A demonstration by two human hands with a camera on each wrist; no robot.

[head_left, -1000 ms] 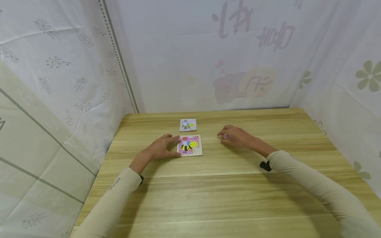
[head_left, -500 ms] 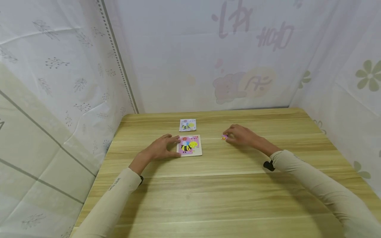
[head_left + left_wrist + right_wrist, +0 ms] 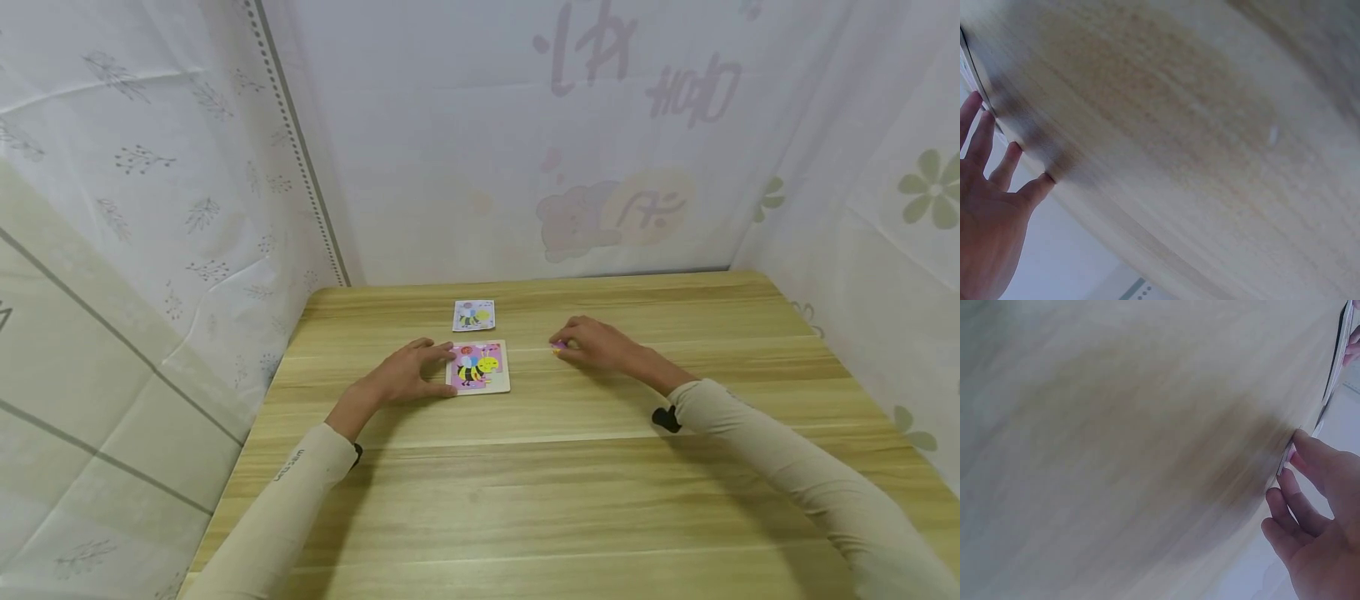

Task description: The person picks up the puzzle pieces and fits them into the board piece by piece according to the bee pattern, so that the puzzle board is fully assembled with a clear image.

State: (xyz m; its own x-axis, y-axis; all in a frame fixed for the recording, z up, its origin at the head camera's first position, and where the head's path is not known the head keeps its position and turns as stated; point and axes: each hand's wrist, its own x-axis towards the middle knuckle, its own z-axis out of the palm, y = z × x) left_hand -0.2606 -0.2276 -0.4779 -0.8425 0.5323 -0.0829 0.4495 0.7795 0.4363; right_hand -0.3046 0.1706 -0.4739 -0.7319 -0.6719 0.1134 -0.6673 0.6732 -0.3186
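A small square jigsaw puzzle board (image 3: 498, 383) with a bee picture lies flat on the wooden table. Its lower right part shows bare, pale backing. My left hand (image 3: 405, 372) rests at the board's left side, thumb at the near corner and fingers at the far one. In the left wrist view the fingers of my left hand (image 3: 991, 212) are spread and fairly straight. To the right of the board, my right hand (image 3: 600, 345) pinches a small purple and yellow puzzle piece (image 3: 557, 346) between thumb and fingers, low over the table; the hand hides part of it.
Behind the board lies a paper card (image 3: 474, 316) printed with the same bee, in paler colours. The wooden table (image 3: 480, 492) ends at a back edge just short of a hanging white cloth (image 3: 450, 167). Patterned cloth also hangs on both sides.
My right hand moved slightly right, then back left toward the board, with the puzzle piece still in its fingers; less of the piece shows now. My left hand and the board stayed put.
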